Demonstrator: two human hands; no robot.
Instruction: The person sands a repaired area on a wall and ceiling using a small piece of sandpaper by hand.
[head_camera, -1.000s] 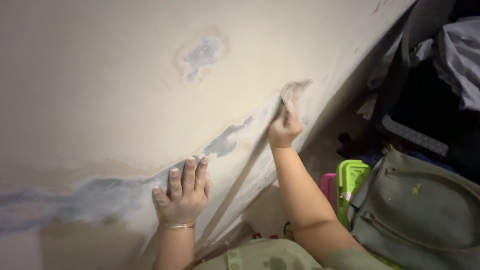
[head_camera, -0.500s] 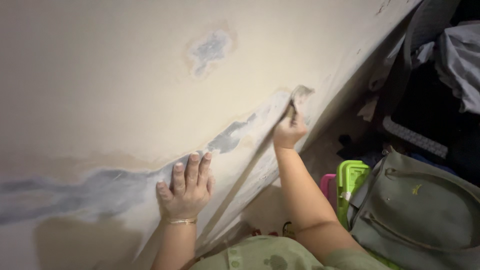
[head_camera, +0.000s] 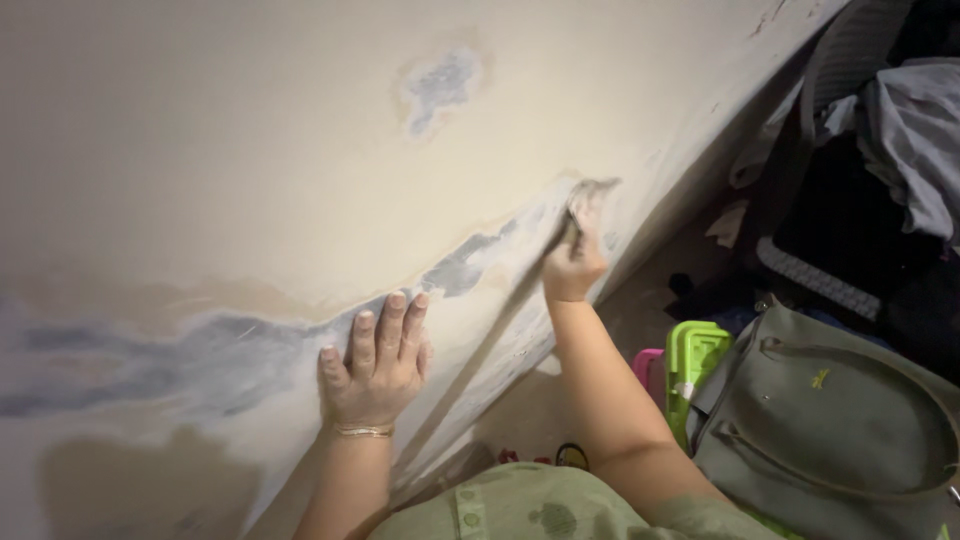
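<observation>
Cream wall (head_camera: 250, 150) with grey patches (head_camera: 440, 85)

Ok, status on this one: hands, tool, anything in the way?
Left hand flat on the wall, open. Right hand gripping a scraper against the peeling paint strip. Nothing blocking; grey bag off to the right.

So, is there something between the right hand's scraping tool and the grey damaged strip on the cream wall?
Nothing visible stands between them. The right hand presses its small scraping tool directly on the grey peeled strip of the cream plaster wall. The left hand lies flat lower on that strip, apart from the tool.
</observation>
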